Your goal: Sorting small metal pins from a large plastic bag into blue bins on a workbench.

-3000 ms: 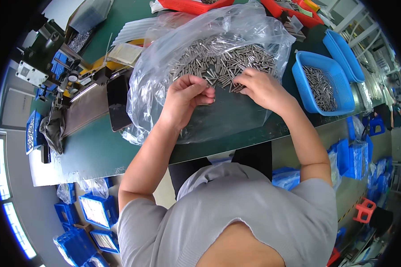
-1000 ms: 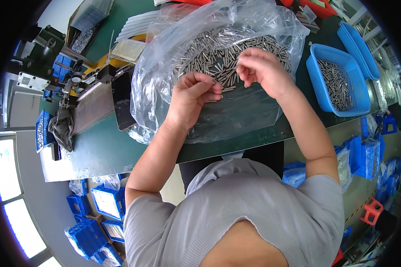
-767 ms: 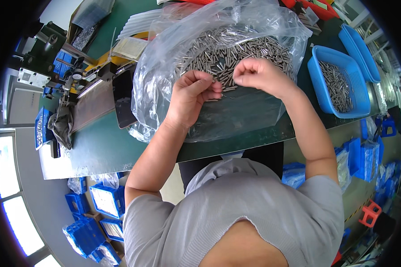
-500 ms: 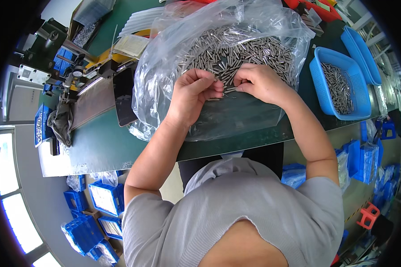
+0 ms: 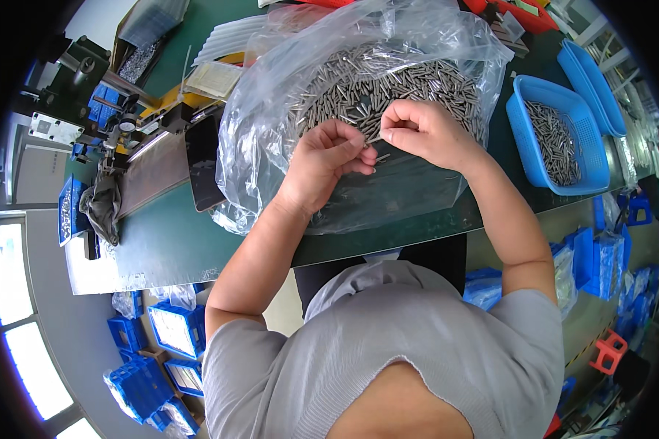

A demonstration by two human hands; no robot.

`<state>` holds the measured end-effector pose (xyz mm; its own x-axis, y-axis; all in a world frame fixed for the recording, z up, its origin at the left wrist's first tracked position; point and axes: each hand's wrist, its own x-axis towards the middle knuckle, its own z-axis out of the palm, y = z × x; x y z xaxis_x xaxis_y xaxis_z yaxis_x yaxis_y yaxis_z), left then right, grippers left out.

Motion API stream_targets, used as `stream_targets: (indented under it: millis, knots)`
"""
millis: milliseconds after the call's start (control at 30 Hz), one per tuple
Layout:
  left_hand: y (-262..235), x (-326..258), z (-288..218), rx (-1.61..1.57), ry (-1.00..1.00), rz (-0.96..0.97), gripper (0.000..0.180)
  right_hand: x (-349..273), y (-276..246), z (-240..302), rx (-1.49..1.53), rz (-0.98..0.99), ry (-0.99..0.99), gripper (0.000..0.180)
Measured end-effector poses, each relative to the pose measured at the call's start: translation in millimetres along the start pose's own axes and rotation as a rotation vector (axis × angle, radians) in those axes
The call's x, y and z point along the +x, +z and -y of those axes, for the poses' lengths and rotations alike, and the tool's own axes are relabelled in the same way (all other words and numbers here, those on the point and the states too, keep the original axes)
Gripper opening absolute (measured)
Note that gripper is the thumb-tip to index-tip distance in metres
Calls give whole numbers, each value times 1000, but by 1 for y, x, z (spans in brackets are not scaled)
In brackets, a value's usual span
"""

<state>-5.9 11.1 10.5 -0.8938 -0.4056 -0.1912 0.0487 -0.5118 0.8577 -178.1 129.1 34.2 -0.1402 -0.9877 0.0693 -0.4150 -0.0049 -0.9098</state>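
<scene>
Left hand (image 5: 326, 161) and right hand (image 5: 426, 132) pinch a metal pin (image 5: 374, 140); pale marking (image 5: 209, 272), illegible, by the front edge of the worktop (image 5: 179, 238).

Metal pins (image 5: 439, 84) partly behind right grip (image 5: 426, 132)

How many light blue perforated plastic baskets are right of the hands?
2 visible: one light blue plastic basket holds grey metal pins; another basket lies beyond it, farther right. More may be nested.
</scene>
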Motion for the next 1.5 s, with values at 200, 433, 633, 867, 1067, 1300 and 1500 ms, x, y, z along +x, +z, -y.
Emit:
stream_targets:
  millis: [200,433,633,867,1067,1300,1500]
  knots:
    - [0,-1,1,35,2,11,11,-1,4,4,-40,-16,-46,8]
    - [1,1,1,-73,24,39,10,4,16,-4,426,4,64,10]
    - [-2,1,-1,-59,73,-54,8,7,3,-4,572,-28,236,16]
    - [-6,-1,-5,-103,108,-131,9,4,5,-1,294,35,336,11]
    - [-7,1,-4,-104,104,-126,8,-3,25,-8,-546,44,-197,16]
    - [-6,1,-4,-95,96,-113,8,-2,16,-8,-538,63,-141,12]
    - [-6,2,-1,-114,72,-26,6,2,6,-6,267,-121,-40,10]
